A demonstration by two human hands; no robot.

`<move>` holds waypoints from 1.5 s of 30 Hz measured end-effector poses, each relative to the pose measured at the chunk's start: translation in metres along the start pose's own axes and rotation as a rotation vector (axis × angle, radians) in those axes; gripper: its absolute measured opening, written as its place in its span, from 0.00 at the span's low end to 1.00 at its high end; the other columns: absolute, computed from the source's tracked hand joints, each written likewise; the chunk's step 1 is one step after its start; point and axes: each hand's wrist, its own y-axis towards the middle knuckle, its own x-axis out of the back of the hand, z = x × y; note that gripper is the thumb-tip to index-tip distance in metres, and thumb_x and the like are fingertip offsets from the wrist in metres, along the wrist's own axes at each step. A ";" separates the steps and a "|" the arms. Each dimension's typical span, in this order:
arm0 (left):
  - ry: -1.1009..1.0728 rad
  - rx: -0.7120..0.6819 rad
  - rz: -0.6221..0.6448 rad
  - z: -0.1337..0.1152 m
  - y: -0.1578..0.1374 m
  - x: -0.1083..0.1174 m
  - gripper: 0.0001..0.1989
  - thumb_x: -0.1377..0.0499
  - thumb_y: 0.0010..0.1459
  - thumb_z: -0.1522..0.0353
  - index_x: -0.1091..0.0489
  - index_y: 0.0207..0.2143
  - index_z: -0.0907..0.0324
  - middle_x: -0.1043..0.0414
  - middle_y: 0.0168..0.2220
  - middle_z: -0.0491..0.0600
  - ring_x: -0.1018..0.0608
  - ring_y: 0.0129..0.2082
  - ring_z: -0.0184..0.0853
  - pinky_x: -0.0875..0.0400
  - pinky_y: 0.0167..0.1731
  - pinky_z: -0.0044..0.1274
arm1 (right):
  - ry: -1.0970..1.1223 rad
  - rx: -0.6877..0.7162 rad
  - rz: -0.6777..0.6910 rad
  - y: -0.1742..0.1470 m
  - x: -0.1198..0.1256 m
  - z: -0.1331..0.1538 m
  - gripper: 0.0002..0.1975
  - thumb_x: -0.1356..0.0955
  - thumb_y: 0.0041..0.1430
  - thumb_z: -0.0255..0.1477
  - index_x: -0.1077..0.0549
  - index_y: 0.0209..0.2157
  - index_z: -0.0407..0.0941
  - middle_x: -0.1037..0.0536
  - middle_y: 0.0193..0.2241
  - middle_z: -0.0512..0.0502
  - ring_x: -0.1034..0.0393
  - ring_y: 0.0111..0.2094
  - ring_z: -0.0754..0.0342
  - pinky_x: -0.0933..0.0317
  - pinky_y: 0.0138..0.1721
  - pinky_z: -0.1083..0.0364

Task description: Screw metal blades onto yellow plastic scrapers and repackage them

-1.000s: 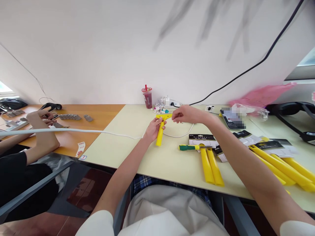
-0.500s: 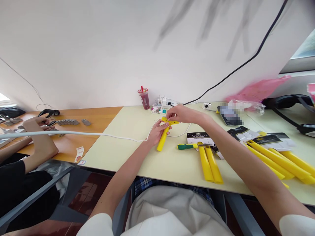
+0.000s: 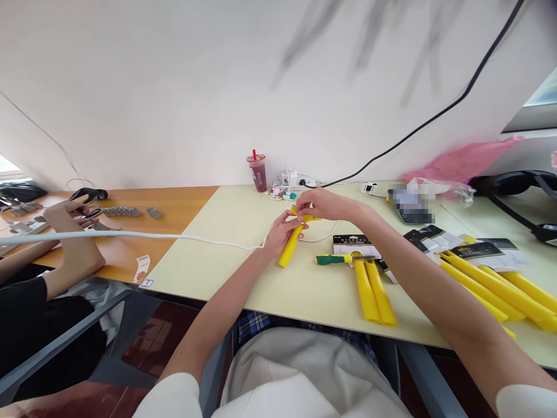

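Observation:
A yellow T-shaped tool [image 3: 289, 251] with a thick round handle hangs over the pale table, its head away from me and its handle end tilted toward me. My left hand [image 3: 277, 237] is closed around it just below the head. Over the head, my right hand [image 3: 319, 203] has its fingertips pinched together; what sits between them is hidden. A green and yellow screwdriver [image 3: 334, 259] rests to the right, its shaft across a carded packet [image 3: 353, 242] and beside two yellow handles [image 3: 373, 293]. More yellow handles [image 3: 500, 290] with black and white cards lie farther right.
A red-straw drink cup [image 3: 258, 173] stands by the wall near a power strip [image 3: 296, 179]. A white cable [image 3: 209, 239] crosses at left. A phone [image 3: 409, 204], pink bag [image 3: 465, 159] and black headset [image 3: 509, 191] are at right. Another person's arm [image 3: 72, 244] is at left.
The view has shifted slightly. Both hands stay at the yellow tool, and the right fingers have changed position a little over its head.

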 end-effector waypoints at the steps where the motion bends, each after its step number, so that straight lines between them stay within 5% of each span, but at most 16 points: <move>1: 0.001 0.005 -0.003 0.000 0.000 0.000 0.31 0.15 0.46 0.65 0.32 0.42 0.55 0.20 0.43 0.49 0.16 0.40 0.36 0.33 0.31 0.23 | 0.008 0.000 0.007 0.000 0.000 -0.001 0.11 0.33 0.65 0.32 0.16 0.38 0.46 0.15 0.40 0.43 0.26 0.40 0.48 0.39 0.45 0.51; 32: 0.034 0.021 -0.011 0.002 0.000 0.001 0.31 0.17 0.44 0.65 0.32 0.41 0.55 0.19 0.44 0.50 0.15 0.43 0.40 0.33 0.32 0.24 | -0.104 -0.037 -0.031 0.001 -0.007 -0.012 0.11 0.27 0.66 0.40 0.19 0.35 0.48 0.19 0.42 0.40 0.25 0.43 0.42 0.36 0.46 0.47; 45: 0.033 0.012 -0.007 0.002 0.000 0.001 0.31 0.16 0.43 0.64 0.32 0.42 0.55 0.20 0.43 0.48 0.15 0.42 0.39 0.32 0.33 0.25 | -0.187 -0.032 -0.021 0.001 -0.012 -0.002 0.10 0.32 0.66 0.34 0.27 0.30 0.47 0.24 0.45 0.34 0.28 0.51 0.38 0.34 0.54 0.42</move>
